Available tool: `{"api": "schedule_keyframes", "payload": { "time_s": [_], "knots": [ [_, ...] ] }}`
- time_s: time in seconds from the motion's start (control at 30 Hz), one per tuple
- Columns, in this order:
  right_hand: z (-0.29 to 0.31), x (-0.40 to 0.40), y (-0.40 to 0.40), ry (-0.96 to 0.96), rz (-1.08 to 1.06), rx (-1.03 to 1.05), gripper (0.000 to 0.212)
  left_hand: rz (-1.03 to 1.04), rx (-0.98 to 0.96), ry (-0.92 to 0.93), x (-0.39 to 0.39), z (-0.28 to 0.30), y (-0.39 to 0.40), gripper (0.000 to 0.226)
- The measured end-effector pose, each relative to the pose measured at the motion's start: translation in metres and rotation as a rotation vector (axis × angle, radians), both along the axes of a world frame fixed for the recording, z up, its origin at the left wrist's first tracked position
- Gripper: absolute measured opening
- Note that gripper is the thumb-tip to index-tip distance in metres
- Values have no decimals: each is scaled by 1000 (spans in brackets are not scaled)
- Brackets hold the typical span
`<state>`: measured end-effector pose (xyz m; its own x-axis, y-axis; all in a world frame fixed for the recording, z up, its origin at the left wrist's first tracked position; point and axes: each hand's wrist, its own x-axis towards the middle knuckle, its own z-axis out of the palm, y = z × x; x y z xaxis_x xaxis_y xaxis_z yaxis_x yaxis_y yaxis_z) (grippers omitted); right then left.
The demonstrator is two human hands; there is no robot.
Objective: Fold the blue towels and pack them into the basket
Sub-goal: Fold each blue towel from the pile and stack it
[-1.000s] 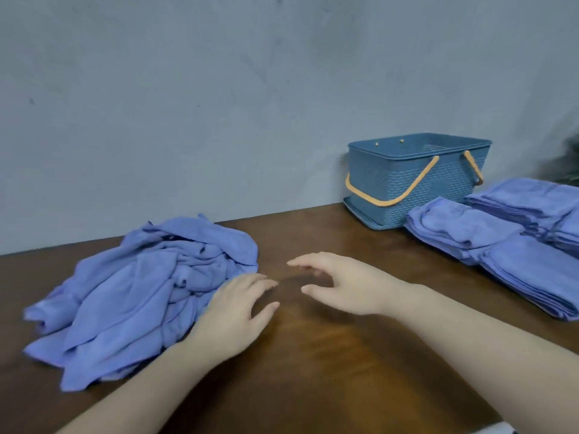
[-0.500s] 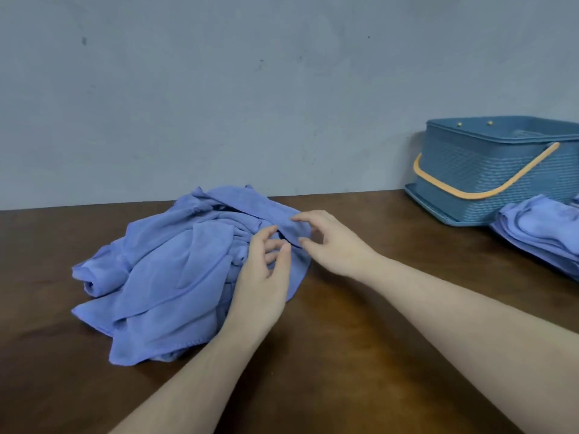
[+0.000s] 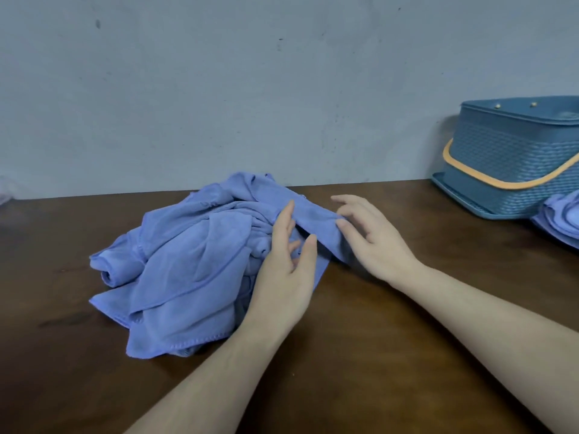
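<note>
Both hands have reached the crumpled heap of blue microfibre towels (image 3: 200, 258) mid-table, left hand (image 3: 286, 270) open on it, right hand (image 3: 372, 238) loosely spread touching its top strip, so tangled layers may drag out together, far from the blue woven plastic basket (image 3: 513, 161) at right.

Text on your basket (image 3: 513, 158): none you can read.
Text on your towels (image 3: 194, 255): none.
Wall (image 3: 219, 89) and table (image 3: 376, 355): no signs or labels.

Dark brown wooden table (image 3: 360, 371) against scuffed grey-blue wall (image 3: 219, 89); soft even light.
</note>
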<state>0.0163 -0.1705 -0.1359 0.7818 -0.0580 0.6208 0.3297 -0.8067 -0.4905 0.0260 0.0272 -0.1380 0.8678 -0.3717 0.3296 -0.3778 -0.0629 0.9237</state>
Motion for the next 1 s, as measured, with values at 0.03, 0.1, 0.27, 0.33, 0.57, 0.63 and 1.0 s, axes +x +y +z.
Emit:
{"api": "schedule_keyframes", "payload": {
  "time_s": [0.03, 0.1, 0.27, 0.33, 0.57, 0.63, 1.0],
  "knots": [
    [1, -15, -3, 5, 18, -52, 10, -9, -6, -3, 0, 1, 1, 54],
    [1, -43, -11, -12, 77, -162, 15, -29, -11, -22, 0, 3, 2, 55],
    [0, -104, -25, -1, 189, -262, 26, -31, 20, -76, -3, 6, 1, 54],
    [-1, -123, -28, -14, 216, -266, 27, -41, 34, -65, -7, 8, -1, 54],
    [7, -137, -8, 146, 388, 183, 22, -155, 294, -136, -15, -1, -11, 40],
    [11, -135, -6, 161, 416, 306, 24, -187, 381, -219, -14, -4, -11, 38],
    [3, -110, -27, 267, 80, 291, 37, -439, 265, -75, -39, 10, -8, 45]
  ]
}}
